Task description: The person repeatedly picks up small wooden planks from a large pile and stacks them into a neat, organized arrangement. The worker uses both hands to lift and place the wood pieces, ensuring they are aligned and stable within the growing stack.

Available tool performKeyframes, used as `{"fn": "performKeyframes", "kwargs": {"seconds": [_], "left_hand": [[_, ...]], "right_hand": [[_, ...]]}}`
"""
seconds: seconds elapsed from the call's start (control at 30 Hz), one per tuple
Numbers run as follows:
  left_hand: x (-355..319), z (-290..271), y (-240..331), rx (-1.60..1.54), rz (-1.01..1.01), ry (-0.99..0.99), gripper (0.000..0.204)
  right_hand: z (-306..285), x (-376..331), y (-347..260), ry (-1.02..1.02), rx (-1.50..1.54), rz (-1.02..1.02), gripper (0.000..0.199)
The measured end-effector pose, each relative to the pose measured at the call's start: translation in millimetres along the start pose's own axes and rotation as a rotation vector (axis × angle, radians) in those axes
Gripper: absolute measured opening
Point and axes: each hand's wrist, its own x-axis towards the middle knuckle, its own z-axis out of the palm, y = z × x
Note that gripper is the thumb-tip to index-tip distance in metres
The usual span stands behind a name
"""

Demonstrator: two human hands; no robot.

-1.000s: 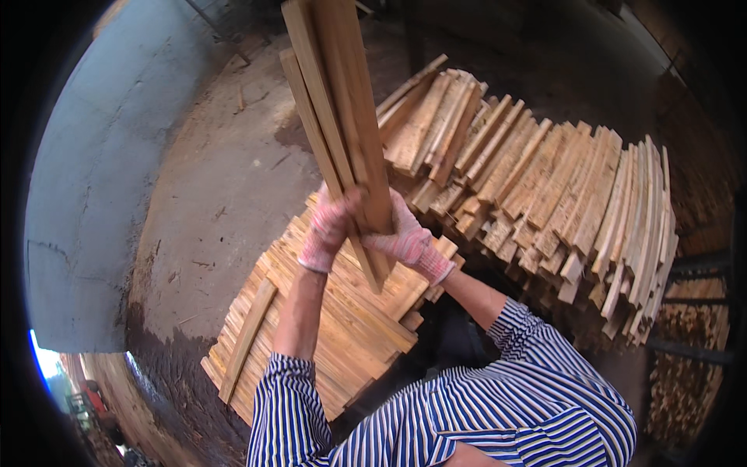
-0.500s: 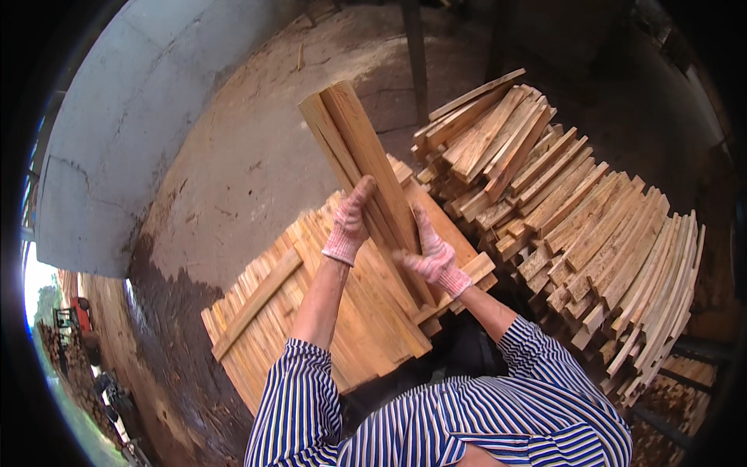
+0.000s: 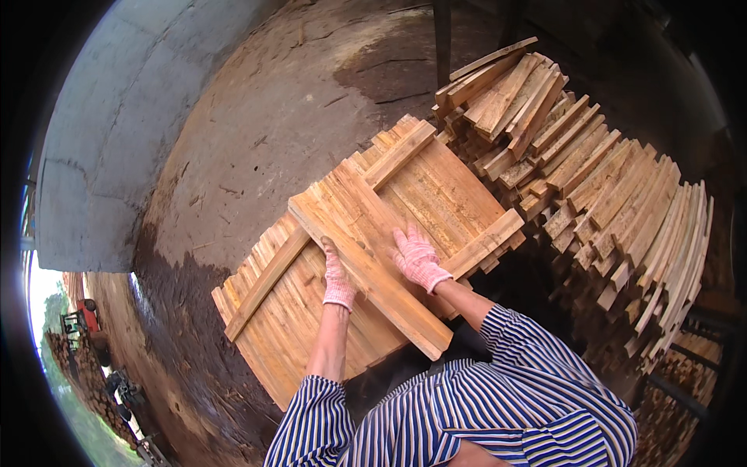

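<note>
On a bare dirt floor (image 3: 264, 132) beside a grey concrete wall (image 3: 117, 140), a person in a striped shirt lays a bundle of boards (image 3: 366, 268) flat across the top of a low stack (image 3: 366, 257), with a rougher pile (image 3: 591, 187) of cut strips just to the right. The gloved left hand (image 3: 338, 280) curls its fingers over the bundle's near edge, while the right hand (image 3: 418, 258) rests on top, fingers spread flat. To seat it well, the bundle likely wants squaring with the crosswise boards below before either hand lets go.
</note>
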Motion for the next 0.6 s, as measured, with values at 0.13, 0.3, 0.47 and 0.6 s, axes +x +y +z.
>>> {"fn": "performKeyframes", "kwargs": {"seconds": [0.13, 0.3, 0.47, 0.6], "left_hand": [[22.8, 22.7, -22.0, -0.148, 0.139, 0.093, 0.071], [67.0, 2.8, -35.6, 1.313, 0.513, 0.150, 0.088], [80.5, 8.8, -47.1, 1.744, 0.403, 0.083, 0.094], [102.3, 16.3, -47.0, 1.493, 0.293, 0.209, 0.095]], "right_hand": [[-24.8, -28.0, -35.6, -0.153, 0.270, -0.106, 0.095], [-61.6, -4.5, -9.8, 0.073, 0.198, -0.006, 0.101], [-97.3, 41.4, 37.5, 0.053, -0.031, 0.176, 0.093], [-43.7, 42.7, 14.7, -0.026, -0.203, 0.099, 0.099]]}}
